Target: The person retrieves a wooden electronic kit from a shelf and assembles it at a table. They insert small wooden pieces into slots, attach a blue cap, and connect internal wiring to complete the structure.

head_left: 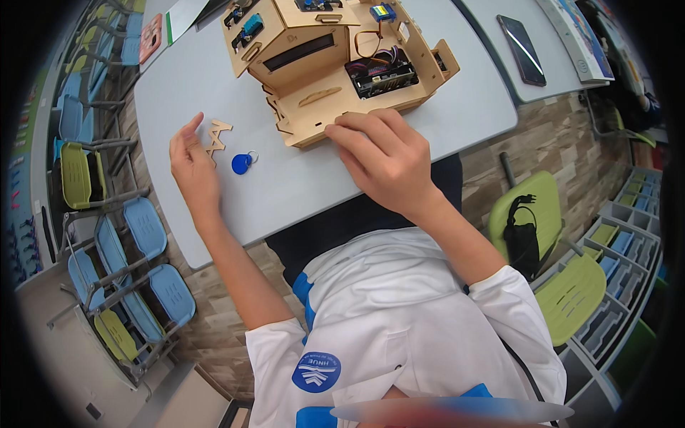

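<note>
A wooden model house (307, 107) with a pitched roof stands on the white table, its open base toward me. Black circuit boards with wires (382, 73) sit in the base's right part, and a loose wooden strip (320, 96) lies on its floor. My right hand (385, 157) is at the base's near edge, thumb and fingertips pinched together; whatever is between them is too small to make out. My left hand (193, 167) rests on the table at the left, fingers stretched, holding nothing. Beside it are a zigzag wooden piece (217, 135) and a blue key fob (241, 164) with a metal ring.
The white table (457, 114) has its near edge against my body. A blue servo motor (383, 12) is on the model's back wall. On an adjoining table at right lie a dark phone (521, 50) and a box (581, 43). Green and blue chairs (145, 225) stand around.
</note>
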Action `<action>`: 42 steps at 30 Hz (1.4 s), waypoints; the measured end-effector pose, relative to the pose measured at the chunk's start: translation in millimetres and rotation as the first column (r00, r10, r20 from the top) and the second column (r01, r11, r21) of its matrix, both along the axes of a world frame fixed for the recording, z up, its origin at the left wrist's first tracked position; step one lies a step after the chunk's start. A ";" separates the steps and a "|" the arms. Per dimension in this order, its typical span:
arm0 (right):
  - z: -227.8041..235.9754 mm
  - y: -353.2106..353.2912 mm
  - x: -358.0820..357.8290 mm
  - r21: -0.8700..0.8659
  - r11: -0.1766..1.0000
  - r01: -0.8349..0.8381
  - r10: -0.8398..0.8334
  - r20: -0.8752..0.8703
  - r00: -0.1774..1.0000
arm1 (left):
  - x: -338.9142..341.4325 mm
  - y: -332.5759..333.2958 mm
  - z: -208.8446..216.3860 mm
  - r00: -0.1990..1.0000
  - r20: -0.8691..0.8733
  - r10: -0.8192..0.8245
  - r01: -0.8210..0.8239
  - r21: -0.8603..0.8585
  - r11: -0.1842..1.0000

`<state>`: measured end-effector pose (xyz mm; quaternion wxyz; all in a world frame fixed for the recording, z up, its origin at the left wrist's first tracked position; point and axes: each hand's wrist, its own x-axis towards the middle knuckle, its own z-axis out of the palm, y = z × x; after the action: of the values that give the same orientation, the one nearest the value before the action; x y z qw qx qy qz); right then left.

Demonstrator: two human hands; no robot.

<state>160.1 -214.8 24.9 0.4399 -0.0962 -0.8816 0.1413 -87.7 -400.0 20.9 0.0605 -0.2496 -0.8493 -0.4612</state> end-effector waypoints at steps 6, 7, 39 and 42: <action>-7.8 -10.7 -15.1 0.020 1.000 -0.013 0.014 -0.043 0.999 | 50.4 15.5 45.1 0.996 0.078 -0.030 0.026 0.051 0.998; -10.2 -10.7 -18.6 0.013 1.000 -0.016 0.016 -0.051 0.999 | 74.5 30.1 56.8 0.998 0.033 -0.057 0.056 0.011 0.998; -13.0 -2.4 -21.9 -0.098 0.994 -0.050 0.050 0.000 0.999 | 118.0 80.8 78.0 0.987 -0.134 -0.089 0.041 -0.323 0.945; -13.4 -2.1 -20.5 -0.104 0.994 -0.040 0.042 0.017 0.999 | 119.3 84.5 85.3 0.993 -0.075 -0.092 0.063 -0.321 0.945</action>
<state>139.5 -216.9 11.4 0.4228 -0.1023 -0.8791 0.1948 31.6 -315.5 106.2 0.0390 -0.3097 -0.8985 -0.3087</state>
